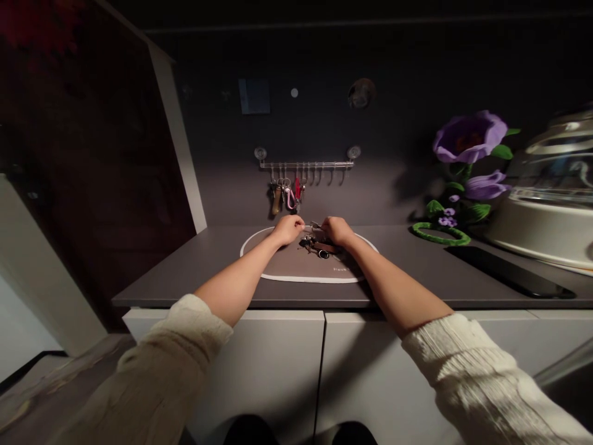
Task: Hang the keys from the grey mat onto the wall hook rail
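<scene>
Both hands are over a brown oval mat (pixel 296 266) with a white rim on the grey counter. My left hand (pixel 289 229) is closed in a pinch at the mat's back; what it pinches is too small to make out. Just to its right, my right hand (pixel 338 230) is closed on a small metal key piece (pixel 315 225) that points toward the left hand. Below and between the hands lies a dark bunch of keys (pixel 319 247) with a ring and a brown strap. Several keys (pixel 286 194) with tan, pink and red holders hang on the wall rack behind.
The clear hook rack (pixel 306 165) is fixed to the dark wall. At the right stand purple flowers (pixel 470 139) with a green ring base, a black phone (pixel 509 272) lying flat, and a large domed appliance (pixel 551 198). White cabinet doors (pixel 278 371) are below the counter.
</scene>
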Available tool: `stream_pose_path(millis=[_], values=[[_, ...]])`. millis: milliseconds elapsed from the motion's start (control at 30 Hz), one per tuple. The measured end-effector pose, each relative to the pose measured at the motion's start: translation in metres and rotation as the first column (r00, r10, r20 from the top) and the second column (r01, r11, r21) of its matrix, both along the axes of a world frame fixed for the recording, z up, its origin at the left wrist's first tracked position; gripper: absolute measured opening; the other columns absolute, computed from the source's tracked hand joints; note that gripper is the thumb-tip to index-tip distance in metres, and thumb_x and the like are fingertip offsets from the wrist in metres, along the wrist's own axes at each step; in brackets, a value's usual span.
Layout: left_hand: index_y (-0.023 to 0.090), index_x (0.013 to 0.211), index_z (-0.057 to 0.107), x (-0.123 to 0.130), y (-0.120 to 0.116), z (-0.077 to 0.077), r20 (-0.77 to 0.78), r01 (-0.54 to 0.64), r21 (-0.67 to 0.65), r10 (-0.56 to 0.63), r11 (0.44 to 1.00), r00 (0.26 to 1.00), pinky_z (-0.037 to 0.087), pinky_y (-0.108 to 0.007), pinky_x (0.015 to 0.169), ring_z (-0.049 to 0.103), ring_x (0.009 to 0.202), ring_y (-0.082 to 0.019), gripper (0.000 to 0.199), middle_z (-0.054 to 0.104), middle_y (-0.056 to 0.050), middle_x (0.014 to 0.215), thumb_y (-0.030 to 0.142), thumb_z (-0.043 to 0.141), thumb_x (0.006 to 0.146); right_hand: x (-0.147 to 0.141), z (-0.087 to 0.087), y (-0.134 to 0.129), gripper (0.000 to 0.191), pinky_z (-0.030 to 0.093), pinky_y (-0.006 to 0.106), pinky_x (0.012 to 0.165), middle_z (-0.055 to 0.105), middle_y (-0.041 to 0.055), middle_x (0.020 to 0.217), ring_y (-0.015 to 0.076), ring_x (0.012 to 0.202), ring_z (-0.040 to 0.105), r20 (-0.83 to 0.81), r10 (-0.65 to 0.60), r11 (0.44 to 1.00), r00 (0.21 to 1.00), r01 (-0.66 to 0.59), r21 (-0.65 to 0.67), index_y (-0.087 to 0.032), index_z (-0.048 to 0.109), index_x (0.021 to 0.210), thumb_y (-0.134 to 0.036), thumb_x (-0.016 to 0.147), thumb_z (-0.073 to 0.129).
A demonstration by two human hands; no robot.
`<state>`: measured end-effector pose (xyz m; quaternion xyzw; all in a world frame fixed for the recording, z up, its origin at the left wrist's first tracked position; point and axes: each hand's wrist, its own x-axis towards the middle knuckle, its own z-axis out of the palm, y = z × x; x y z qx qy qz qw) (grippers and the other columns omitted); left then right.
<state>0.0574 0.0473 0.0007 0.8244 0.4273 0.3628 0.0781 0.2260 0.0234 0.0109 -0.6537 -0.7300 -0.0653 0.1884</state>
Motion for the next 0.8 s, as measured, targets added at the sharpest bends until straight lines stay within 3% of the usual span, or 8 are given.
stream_pose_path(millis=[133, 233, 367, 500, 567, 667, 800], values=[[0.012, 0.073, 0.065, 0.002, 0.000, 0.000, 0.082, -0.009, -0.054, 0.013, 0.998, 0.997, 0.042, -0.024, 0.066, 0.055, 0.067, -0.014, 0.018, 0.066, -0.006, 0.075, 0.023, 0.050, 0.076, -0.006, 0.002, -0.005, 0.019, 0.036, 0.020, 0.064, 0.067, 0.0097, 0.082, 0.0146, 0.076, 0.058, -0.132, 0.092, 0.994, 0.987, -0.085, 0.064, -0.012, 0.066, 0.080, -0.019, 0.079, 0.047], [0.011, 0.069, 0.061, 0.005, -0.002, 0.003, 0.292, 0.016, -0.259, 0.063, 0.966, 0.954, 0.039, -0.022, 0.054, 0.051, 0.055, -0.010, 0.026, 0.064, -0.007, 0.070, 0.025, 0.042, 0.082, -0.009, 0.004, -0.006, 0.016, 0.036, 0.019, 0.063, 0.067, 0.0067, 0.077, 0.0117, 0.069, 0.056, -0.267, 0.163, 0.983, 0.950, -0.134, 0.123, -0.013, 0.063, 0.076, -0.014, 0.078, 0.047], [0.011, 0.079, 0.055, 0.008, -0.006, 0.008, 0.581, 0.216, -0.481, 0.125, 0.850, 0.804, 0.034, -0.017, 0.045, 0.049, 0.051, -0.006, 0.025, 0.064, -0.007, 0.077, 0.028, 0.038, 0.086, -0.011, 0.005, -0.007, 0.012, 0.037, 0.019, 0.063, 0.065, 0.0046, 0.073, 0.0100, 0.064, 0.054, -0.419, 0.237, 0.968, 0.876, -0.177, 0.176, -0.014, 0.059, 0.074, -0.014, 0.077, 0.047], [0.013, 0.084, 0.054, 0.007, -0.012, 0.012, 0.728, 0.433, -0.515, 0.111, 0.740, 0.676, 0.033, -0.015, 0.045, 0.051, 0.053, -0.005, 0.018, 0.063, -0.006, 0.078, 0.027, 0.043, 0.085, -0.012, 0.004, -0.006, 0.013, 0.037, 0.020, 0.061, 0.063, 0.0038, 0.069, 0.0100, 0.061, 0.052, -0.512, 0.317, 0.946, 0.798, -0.229, 0.229, -0.014, 0.056, 0.072, -0.023, 0.078, 0.048], [0.013, 0.084, 0.056, 0.007, -0.013, 0.013, 0.768, 0.498, -0.495, 0.090, 0.712, 0.634, 0.032, -0.015, 0.045, 0.051, 0.053, -0.005, 0.012, 0.063, -0.005, 0.079, 0.023, 0.049, 0.082, -0.012, 0.003, -0.005, 0.014, 0.037, 0.021, 0.060, 0.062, 0.0033, 0.068, 0.0099, 0.060, 0.052, -0.547, 0.349, 0.936, 0.761, -0.257, 0.239, -0.014, 0.056, 0.072, -0.025, 0.078, 0.048], [0.013, 0.085, 0.058, 0.006, -0.012, 0.014, 0.804, 0.524, -0.450, 0.074, 0.723, 0.589, 0.032, -0.015, 0.046, 0.051, 0.054, -0.004, 0.009, 0.063, -0.004, 0.079, 0.016, 0.056, 0.076, -0.012, 0.002, -0.004, 0.014, 0.038, 0.021, 0.060, 0.061, 0.0027, 0.066, 0.0098, 0.060, 0.051, -0.588, 0.365, 0.931, 0.722, -0.276, 0.240, -0.014, 0.055, 0.071, -0.026, 0.077, 0.049], [0.012, 0.083, 0.060, 0.007, -0.010, 0.013, 0.810, 0.459, -0.424, 0.100, 0.781, 0.578, 0.032, -0.015, 0.046, 0.051, 0.055, -0.004, 0.010, 0.062, -0.003, 0.075, 0.012, 0.059, 0.073, -0.013, 0.003, -0.007, 0.013, 0.038, 0.021, 0.061, 0.060, 0.0025, 0.065, 0.0092, 0.058, 0.050, -0.649, 0.365, 0.930, 0.668, -0.284, 0.231, -0.014, 0.053, 0.069, -0.025, 0.076, 0.050]])
